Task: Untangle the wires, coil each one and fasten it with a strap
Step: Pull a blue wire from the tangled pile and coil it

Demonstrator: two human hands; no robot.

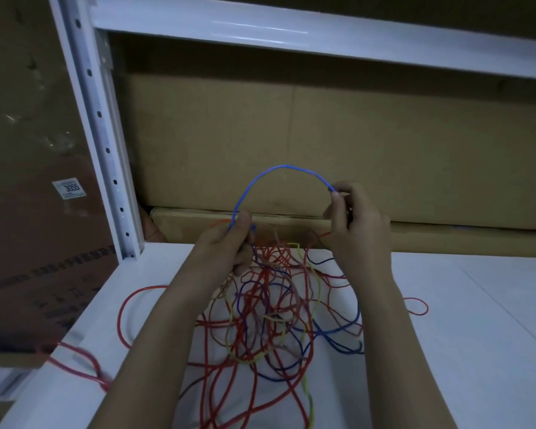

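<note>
Two hands pinch blue wire [279, 168] arched: left hand [229, 239], right hand [356, 221] | tangle [276, 320] mid-shelf [461, 335]

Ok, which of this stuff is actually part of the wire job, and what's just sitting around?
Job:
blue wire, pinched by left hand and right hand
wire tangle
red loop

Lying about:
cardboard boxes
shelf post
label 3055
</note>
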